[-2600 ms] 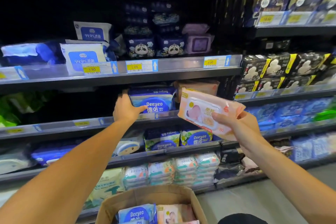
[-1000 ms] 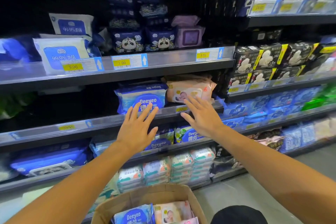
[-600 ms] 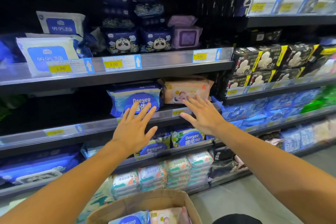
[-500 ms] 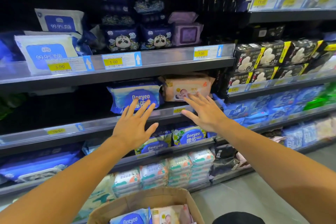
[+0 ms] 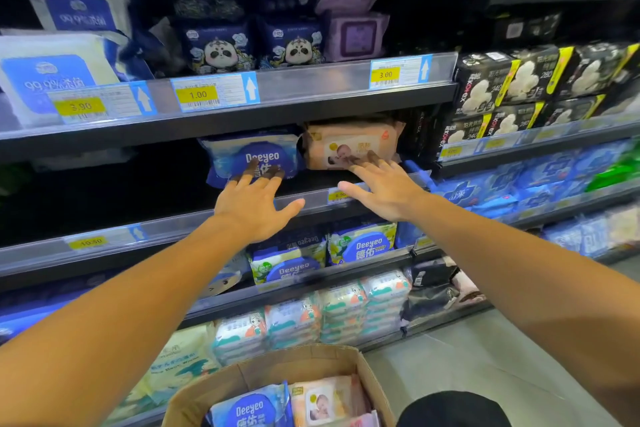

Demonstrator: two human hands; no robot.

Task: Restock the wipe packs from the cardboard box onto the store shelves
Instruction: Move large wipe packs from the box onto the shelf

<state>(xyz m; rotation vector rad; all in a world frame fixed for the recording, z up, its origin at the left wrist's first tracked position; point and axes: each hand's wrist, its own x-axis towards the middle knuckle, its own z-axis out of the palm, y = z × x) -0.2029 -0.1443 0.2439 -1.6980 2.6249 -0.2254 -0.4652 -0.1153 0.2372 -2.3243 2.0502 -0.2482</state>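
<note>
On the second shelf (image 5: 166,229) a blue Deeyeo wipe pack (image 5: 251,154) stands beside a pink baby wipe pack (image 5: 349,142). My left hand (image 5: 254,201) reaches over the shelf rail with straight, spread fingers whose tips touch the blue pack's front. The straight fingers of my right hand (image 5: 381,187) touch the lower front of the pink pack. Neither hand holds anything. The cardboard box (image 5: 270,374) stands open at the bottom middle, with a blue Deeyeo pack (image 5: 249,409) and a pink pack (image 5: 322,402) inside.
The top shelf (image 5: 311,80) carries white-and-blue packs, panda packs and a purple pack. Lower shelves hold more Deeyeo packs (image 5: 360,243) and stacked white packs (image 5: 301,319). Black Kotex packs (image 5: 502,83) fill the right unit. Grey floor (image 5: 467,357) lies at lower right.
My right hand put the pink pack on the second shelf and let go. Both open hands have since moved forward until their fingertips touch the two packs.
</note>
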